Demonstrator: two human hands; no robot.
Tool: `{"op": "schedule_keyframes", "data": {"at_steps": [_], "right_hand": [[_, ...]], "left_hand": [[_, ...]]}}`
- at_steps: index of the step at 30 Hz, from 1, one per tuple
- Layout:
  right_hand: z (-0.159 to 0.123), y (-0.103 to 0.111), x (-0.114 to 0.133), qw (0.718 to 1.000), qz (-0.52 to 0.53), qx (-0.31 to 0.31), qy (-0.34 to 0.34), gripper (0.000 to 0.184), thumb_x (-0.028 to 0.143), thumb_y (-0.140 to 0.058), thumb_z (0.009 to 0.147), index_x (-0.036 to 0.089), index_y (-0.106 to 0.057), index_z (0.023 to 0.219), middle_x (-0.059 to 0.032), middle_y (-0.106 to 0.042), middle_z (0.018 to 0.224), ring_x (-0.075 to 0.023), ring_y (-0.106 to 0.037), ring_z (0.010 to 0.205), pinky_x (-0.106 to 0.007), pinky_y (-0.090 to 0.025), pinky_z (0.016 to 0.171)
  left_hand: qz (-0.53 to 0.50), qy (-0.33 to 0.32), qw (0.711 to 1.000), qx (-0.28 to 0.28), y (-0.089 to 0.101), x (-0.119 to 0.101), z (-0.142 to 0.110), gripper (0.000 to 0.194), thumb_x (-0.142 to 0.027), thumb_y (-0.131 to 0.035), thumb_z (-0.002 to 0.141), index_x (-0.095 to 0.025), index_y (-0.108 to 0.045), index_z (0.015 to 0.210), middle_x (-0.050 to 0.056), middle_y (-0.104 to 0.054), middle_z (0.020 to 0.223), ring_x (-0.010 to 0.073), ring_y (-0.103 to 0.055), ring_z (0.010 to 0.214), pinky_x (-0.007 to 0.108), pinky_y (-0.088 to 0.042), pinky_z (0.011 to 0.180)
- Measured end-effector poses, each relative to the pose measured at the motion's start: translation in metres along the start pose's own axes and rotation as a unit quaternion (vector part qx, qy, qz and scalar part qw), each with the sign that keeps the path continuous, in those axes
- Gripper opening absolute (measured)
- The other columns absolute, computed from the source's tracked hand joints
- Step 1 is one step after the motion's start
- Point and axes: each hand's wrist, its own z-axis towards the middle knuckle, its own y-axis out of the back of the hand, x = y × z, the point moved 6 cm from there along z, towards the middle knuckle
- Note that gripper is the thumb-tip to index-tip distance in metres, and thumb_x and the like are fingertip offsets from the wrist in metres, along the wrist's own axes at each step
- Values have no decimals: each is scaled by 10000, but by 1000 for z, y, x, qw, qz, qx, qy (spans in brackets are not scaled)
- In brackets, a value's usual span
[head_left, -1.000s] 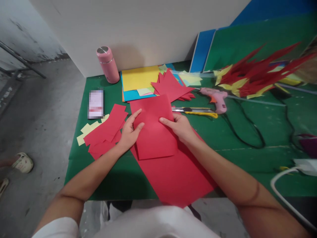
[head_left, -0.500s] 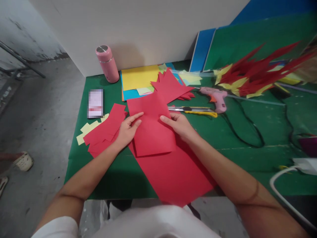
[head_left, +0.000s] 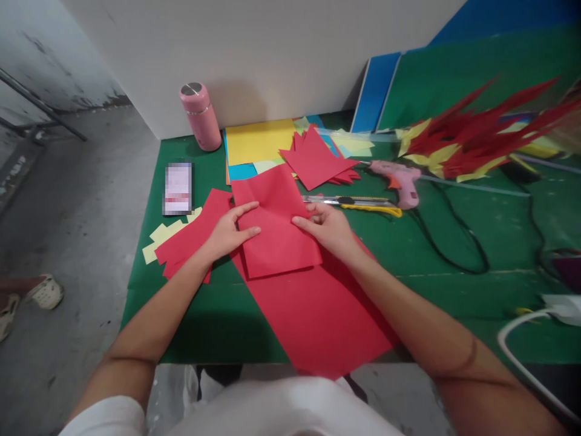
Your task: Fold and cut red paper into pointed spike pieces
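Note:
A red paper sheet (head_left: pixel 279 248), slightly creased and bowed, lies over a larger red sheet (head_left: pixel 318 315). My left hand (head_left: pixel 229 231) rests on its left edge, thumb and forefinger stretched apart on the upper face. At the right edge my right hand (head_left: pixel 329 227) is closed on the sheet, thumb on top and the other fingers curled at the edge and partly hidden. Cut red paper pieces (head_left: pixel 195 233) lie left of my left hand, overlapping pale yellow strips (head_left: pixel 166 232). Just beyond my right hand is a cutter knife (head_left: pixel 363 203) with a yellow handle.
A pink hot glue gun (head_left: pixel 399 178) with a black cord lies right of pointed red cutouts (head_left: pixel 313 160). Behind are coloured sheets (head_left: pixel 258 142), a pink flask (head_left: pixel 202 121) and a phone (head_left: pixel 178 189). Red-yellow paper flames (head_left: pixel 476 136) stand right. Another person's shoe (head_left: pixel 48 292) shows left.
The small red sheet's near edge has shifted slightly away from me. My left thumb and forefinger are spread wider apart. My right hand keeps its hold, and the view has shifted slightly.

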Motion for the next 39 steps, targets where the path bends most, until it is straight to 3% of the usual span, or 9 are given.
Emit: {"op": "schedule_keyframes", "data": {"at_steps": [3,6,9,12,17,21,27,33,39], "right_hand": [[-3,7,16,982,-136,-53,118,484,533,-677,810,212,-614,1166,-20,-655,736,-211,-609,686,-339,-463,658],[-13,2,38,929,-240,-52,276,358,445,-588,904,218,-636,1176,-121,-692,1057,-286,-626,997,-433,-471,867],[-26,-19,47,870,-291,69,393,297,368,-485,979,232,-671,1167,-115,-673,1219,-279,-573,1196,-455,-426,1005],[-37,-39,43,812,-315,195,452,341,303,-430,1011,223,-643,1265,-91,-618,1366,-269,-471,1352,-474,-366,1102],[-34,-49,33,804,-324,247,432,408,303,-403,1020,233,-564,1389,-102,-521,1479,-270,-407,1412,-525,-347,1132],[-33,-50,31,801,-330,260,426,419,294,-394,1025,245,-542,1413,-97,-492,1504,-268,-394,1421,-535,-331,1144],[-33,-50,30,794,-338,265,431,414,290,-395,1026,241,-553,1406,-104,-469,1521,-270,-395,1416,-533,-329,1144],[-33,-50,29,792,-334,266,437,415,296,-396,1027,233,-554,1406,-118,-468,1520,-277,-399,1410,-541,-332,1137],[-33,-50,32,799,-316,266,437,405,291,-416,1017,251,-567,1390,-105,-493,1501,-270,-407,1402,-545,-323,1141]], "left_hand": [[58,10,998,-19,4,3,0,562,-333,-752,773,-232,-613,1308,114,-595,1394,315,-534,1318,526,-394,1130],[90,8,995,-30,6,5,1,541,-303,-731,783,-240,-610,1307,103,-606,1379,301,-541,1311,511,-408,1122],[102,3,994,-28,5,6,1,532,-286,-724,791,-239,-607,1308,103,-613,1366,291,-555,1294,498,-419,1116],[119,5,992,-27,3,5,1,519,-271,-720,798,-243,-607,1303,99,-615,1363,289,-559,1286,488,-427,1107],[203,36,978,-15,2,-6,0,470,-228,-710,823,-232,-605,1281,74,-634,1311,251,-578,1235,434,-452,1075],[269,26,962,-41,7,-13,-2,375,-234,-770,794,-205,-646,1147,60,-640,1137,172,-644,884,381,-539,919],[248,18,963,-105,17,-9,-7,410,-107,-774,749,-196,-570,1093,84,-438,1318,10,-517,579,304,-590,728],[267,9,958,-101,14,-15,-9,417,-70,-745,766,-185,-531,1105,136,-354,1438,8,-549,574,343,-605,768],[314,-26,946,-75,10,-20,-10,339,-111,-679,844,-194,-566,1152,156,-323,1522,90,-640,725,387,-593,847]]}}
